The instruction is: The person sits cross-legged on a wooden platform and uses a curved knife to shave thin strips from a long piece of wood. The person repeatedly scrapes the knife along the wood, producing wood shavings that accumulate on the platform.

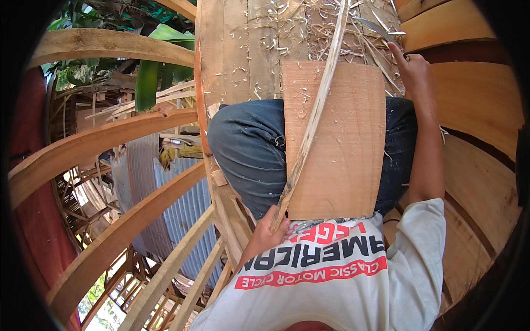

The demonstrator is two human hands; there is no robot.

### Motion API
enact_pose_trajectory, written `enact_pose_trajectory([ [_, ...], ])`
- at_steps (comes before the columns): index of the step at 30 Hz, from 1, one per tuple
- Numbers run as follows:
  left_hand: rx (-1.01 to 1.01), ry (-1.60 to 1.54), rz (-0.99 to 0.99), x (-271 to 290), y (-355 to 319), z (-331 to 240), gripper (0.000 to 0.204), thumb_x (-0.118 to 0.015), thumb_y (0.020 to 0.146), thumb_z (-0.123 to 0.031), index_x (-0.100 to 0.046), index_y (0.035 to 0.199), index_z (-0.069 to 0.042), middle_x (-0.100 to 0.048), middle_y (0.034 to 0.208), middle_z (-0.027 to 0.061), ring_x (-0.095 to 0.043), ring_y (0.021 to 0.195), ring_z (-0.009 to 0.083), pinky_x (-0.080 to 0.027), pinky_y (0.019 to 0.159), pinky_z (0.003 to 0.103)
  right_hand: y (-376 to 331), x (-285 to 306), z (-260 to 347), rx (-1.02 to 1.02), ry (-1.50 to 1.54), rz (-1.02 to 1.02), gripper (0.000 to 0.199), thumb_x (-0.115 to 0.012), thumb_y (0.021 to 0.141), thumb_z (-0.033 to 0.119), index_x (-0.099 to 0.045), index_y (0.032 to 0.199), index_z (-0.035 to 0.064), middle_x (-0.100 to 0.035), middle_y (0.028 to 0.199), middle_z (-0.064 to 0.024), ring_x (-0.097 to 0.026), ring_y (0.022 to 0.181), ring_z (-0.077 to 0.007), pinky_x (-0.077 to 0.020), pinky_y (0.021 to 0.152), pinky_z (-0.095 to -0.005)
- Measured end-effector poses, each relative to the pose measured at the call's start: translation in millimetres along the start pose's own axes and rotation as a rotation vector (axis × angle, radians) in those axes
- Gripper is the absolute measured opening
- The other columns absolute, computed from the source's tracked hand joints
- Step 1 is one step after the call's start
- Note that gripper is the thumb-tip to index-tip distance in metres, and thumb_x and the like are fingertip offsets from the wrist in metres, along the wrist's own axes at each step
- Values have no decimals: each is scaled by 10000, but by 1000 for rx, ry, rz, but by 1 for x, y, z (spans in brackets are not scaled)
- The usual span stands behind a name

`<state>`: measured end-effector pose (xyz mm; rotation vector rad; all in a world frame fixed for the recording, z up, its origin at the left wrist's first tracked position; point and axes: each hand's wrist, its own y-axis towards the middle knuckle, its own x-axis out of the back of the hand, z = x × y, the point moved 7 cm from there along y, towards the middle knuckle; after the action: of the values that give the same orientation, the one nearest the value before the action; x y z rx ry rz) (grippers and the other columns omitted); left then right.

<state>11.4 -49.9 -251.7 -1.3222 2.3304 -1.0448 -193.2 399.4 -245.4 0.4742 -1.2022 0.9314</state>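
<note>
The strip (317,117) is pale straw streaked with brown, darker toward its lower end. The board (342,149) is light orange-brown with fine grain lines. The knife (377,29) has a grey blade. Cream shavings (377,53) fleck tan planks (223,60). The jeans (243,149) are dark blue; the shirt (342,303) is white with black and red lettering.

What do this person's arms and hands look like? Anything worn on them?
The left hand and right hand are bare, without gloves. The right forearm is bare too, no watch in view. The right sleeve is short, loose and whitish, part of a T-shirt with red and black print.
</note>
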Motion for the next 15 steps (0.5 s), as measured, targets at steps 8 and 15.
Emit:
enact_pose_trajectory([
  [8,-24,23,-33,2,7,-6,199,-602,927,-164,-534,1036,-12,-592,792,91,-585,726,146,-473,683,306,-127,-3,65,357,11,152,681,-645,788,671,-653,619,12,-565,497,-146,-618,491,-315,-491,496,-397],
  [15,20,57,-54,0,4,-13,223,-605,925,-158,-534,1079,-14,-583,804,106,-579,732,145,-468,687,306,-157,-34,74,504,-36,236,738,-597,749,753,-634,564,39,-566,481,-126,-604,444,-286,-472,430,-362],
])
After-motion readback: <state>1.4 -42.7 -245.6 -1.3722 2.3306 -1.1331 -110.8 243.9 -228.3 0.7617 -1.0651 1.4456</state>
